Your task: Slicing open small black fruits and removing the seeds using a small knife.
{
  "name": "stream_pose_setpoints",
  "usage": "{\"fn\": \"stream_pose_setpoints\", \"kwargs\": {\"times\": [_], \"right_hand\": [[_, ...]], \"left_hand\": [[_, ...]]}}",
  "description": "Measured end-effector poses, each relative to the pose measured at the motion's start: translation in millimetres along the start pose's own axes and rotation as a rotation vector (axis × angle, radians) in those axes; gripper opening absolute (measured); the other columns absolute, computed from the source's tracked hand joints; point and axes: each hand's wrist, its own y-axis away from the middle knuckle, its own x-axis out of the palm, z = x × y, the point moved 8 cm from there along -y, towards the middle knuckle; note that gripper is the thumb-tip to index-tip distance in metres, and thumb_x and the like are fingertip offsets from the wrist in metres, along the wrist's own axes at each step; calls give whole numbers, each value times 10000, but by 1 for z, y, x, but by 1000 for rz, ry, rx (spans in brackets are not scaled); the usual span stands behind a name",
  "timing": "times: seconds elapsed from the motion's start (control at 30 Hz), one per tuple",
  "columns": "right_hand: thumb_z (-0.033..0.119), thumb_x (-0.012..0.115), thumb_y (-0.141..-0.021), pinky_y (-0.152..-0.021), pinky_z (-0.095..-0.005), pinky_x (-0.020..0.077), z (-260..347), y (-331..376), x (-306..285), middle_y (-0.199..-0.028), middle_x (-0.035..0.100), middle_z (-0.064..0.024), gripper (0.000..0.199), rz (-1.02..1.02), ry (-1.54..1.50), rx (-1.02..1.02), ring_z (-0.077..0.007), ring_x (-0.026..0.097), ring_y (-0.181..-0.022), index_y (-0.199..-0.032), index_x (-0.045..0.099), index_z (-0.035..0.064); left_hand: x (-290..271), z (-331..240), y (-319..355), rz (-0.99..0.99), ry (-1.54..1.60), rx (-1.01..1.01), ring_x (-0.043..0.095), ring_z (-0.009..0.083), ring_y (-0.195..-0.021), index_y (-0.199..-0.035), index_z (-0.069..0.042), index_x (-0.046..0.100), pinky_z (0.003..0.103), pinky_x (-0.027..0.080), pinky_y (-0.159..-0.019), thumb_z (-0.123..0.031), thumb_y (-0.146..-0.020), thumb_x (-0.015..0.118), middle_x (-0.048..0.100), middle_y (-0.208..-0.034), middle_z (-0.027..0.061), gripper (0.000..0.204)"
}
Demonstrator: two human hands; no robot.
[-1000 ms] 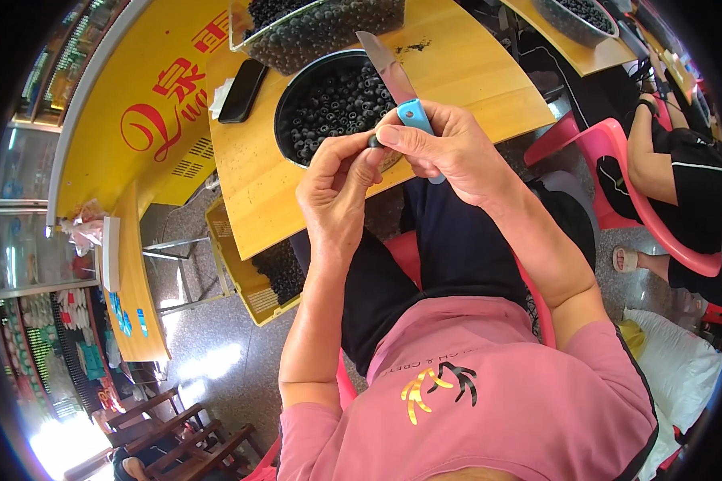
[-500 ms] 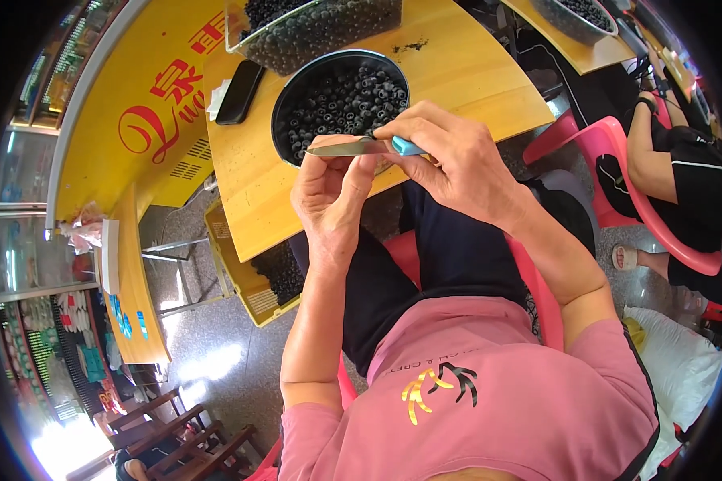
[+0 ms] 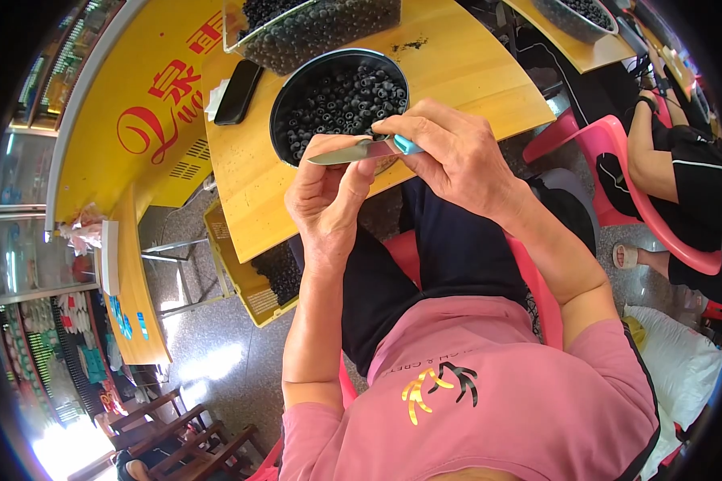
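My right hand (image 3: pixel 455 152) is closed round the light blue handle of a small knife (image 3: pixel 349 153). Its blade points left, across the fingertips of my left hand (image 3: pixel 329 192). My left thumb and fingers are pinched together at the blade; a dark bit shows there, but the blade and fingers mostly hide what they hold. Just beyond both hands stands a round dark-rimmed bowl (image 3: pixel 279 108), holding many small round black pieces (image 3: pixel 345 100), several with pale rings.
A clear plastic tub (image 3: pixel 313 40) of similar black pieces stands behind the bowl. A black phone (image 3: pixel 239 92) lies left on the wooden table (image 3: pixel 257 192). Below the table edge is a yellow crate (image 3: pixel 253 290) with dark pieces. At right, a person sits near a pink chair (image 3: pixel 650 160).
The knife blade has turned so that more of its flat face shows. My left hand has shifted slightly left; my right hand has barely moved.
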Motion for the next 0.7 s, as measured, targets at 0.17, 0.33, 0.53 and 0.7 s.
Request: {"fn": "stream_pose_setpoints", "kwargs": {"times": [0.17,0.33,0.53,0.7], "right_hand": [[129,665,-881,-612,-324,488,-40,6,2,-841,622,-120,157,-70,30,262,-263,620,-698,-1013,675,45],[209,695,-899,-584,-219,391,-14,-3,6,-703,520,22,218,-17,-517,462,-38,459,-675,-925,661,-4],[227,698,-901,-594,-188,391,-13,2,26,-761,586,44,203,105,-845,658,-18,487,-687,-941,654,33],[219,679,-914,-586,-157,365,-8,2,38,-777,617,39,193,188,-1082,684,2,488,-685,-961,658,33]], "left_hand": [[8,-16,3,70,72,53,554,89,-751,-1021,30,644,206,451,-661,37,-869,650,574,-958,58,152],[-5,1,5,-16,44,-36,571,88,-774,-1051,38,640,202,471,-684,48,-870,654,584,-958,53,181],[-5,-5,7,5,-90,16,583,97,-821,-1067,37,640,206,483,-722,61,-859,664,591,-984,64,211],[-12,-13,12,42,-155,53,579,116,-859,-1052,40,641,219,481,-749,82,-847,659,589,-1001,84,211]]}}
